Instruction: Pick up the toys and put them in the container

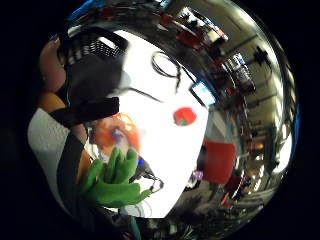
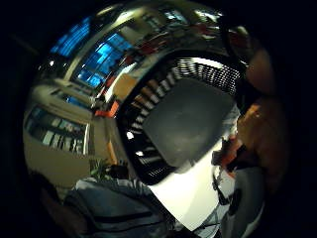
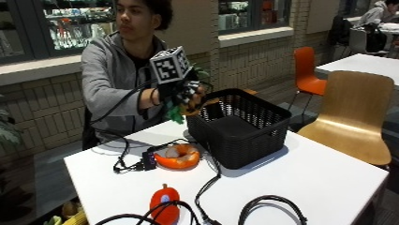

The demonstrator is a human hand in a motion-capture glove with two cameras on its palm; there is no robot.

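My gloved right hand (image 3: pixel 185 96) is raised above the near-left rim of the black mesh basket (image 3: pixel 240 126) and grips a green plush toy (image 3: pixel 175 113) that hangs below the fingers. In the little finger side view the green toy (image 1: pixel 112 180) sits close to the palm, above the white table (image 3: pixel 312 173). An orange ring-shaped toy (image 3: pixel 178 157) lies on the table just left of the basket, and shows again as the orange toy (image 1: pixel 117 132). A red-orange toy (image 3: pixel 164 202) lies near the front edge. The basket's dark empty floor (image 2: pixel 188 119) fills the thumb side view.
Black cables (image 3: pixel 209 187) snake across the table's front half and past the orange toy. A wooden chair (image 3: pixel 355 112) stands right of the table, with an orange chair (image 3: pixel 307 70) behind the basket. The person sits at the far side.
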